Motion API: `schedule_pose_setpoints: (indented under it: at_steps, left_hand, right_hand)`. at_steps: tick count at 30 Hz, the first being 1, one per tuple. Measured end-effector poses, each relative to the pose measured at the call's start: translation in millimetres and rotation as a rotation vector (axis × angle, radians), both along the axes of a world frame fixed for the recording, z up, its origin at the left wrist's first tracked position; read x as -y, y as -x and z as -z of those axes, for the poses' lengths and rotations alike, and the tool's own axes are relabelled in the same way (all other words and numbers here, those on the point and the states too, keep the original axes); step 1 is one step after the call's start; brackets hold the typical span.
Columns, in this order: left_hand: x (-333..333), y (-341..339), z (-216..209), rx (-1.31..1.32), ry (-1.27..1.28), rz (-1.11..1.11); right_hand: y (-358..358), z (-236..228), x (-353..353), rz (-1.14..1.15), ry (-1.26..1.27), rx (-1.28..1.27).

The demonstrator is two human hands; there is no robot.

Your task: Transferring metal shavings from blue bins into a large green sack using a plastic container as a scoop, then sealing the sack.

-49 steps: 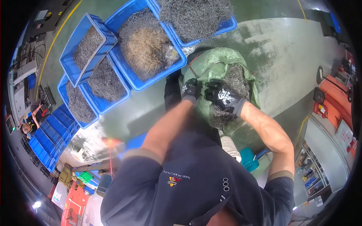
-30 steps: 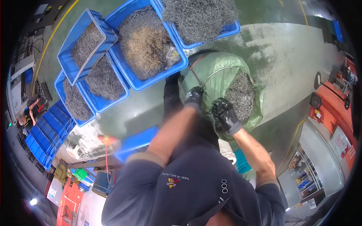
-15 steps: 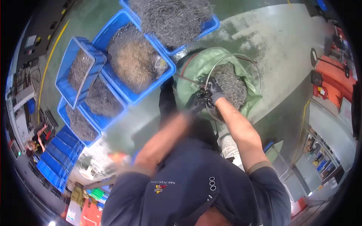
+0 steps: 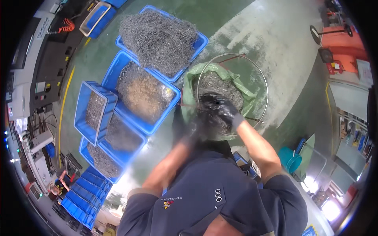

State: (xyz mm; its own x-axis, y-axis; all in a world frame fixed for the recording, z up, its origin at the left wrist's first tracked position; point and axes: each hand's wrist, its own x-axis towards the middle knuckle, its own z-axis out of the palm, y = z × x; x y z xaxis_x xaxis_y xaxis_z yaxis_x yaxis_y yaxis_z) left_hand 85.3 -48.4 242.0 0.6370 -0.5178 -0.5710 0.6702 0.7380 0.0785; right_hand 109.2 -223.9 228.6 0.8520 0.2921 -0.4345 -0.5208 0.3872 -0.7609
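A green woven sack (image 4: 189, 84) filled with grey metal shavings (image 4: 224, 88) stands in front of me. Around and above its mouth is a thin metal hoop (image 4: 267, 86), with the sack's edge hanging loose inside it on the right. My right hand (image 4: 225, 110), in a black glove, lies over the shavings near the sack's near left side, its fingers stretched out to the left. Close beside it, my left hand (image 4: 197, 125), also black-gloved, is at the sack's near left edge. Motion smears its fingers, so I cannot make out its grip.
Left of the sack stand blue bins of shavings: a heaped one (image 4: 202, 41), one with brownish material (image 4: 175, 98), and a smaller bin (image 4: 80, 114) tilted on others. Stacked blue bins (image 4: 84, 196) and a person (image 4: 59, 187) are at lower left. A teal bucket (image 4: 289, 159) stands right.
Both hands have moved from the hoop's left side down over the near left part of the sack. The sack's mouth has shifted left within the hoop. My view has shifted too.
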Motion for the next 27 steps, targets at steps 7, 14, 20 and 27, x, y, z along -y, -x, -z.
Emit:
schedule_pose_setpoints:
  at_steps: [7, 14, 20, 27]
  left_hand:
    - [2, -5, 32, 0.477, -0.782, 0.434]
    - [7, -45, -33, 0.479, -0.690, 0.292]
    - [17, -72, -144, 0.634, -0.662, 0.158]
    - [64, -72, -296, 0.737, -0.536, 0.029]
  right_hand:
    - [22, -29, 142, 0.285, 1.695, -0.212]
    - [2, -61, 183, 0.687, 0.669, -0.237]
    - [-13, -175, 195, 0.683, 0.672, 0.028]
    - [23, -260, 235, 0.686, 0.672, 0.353]
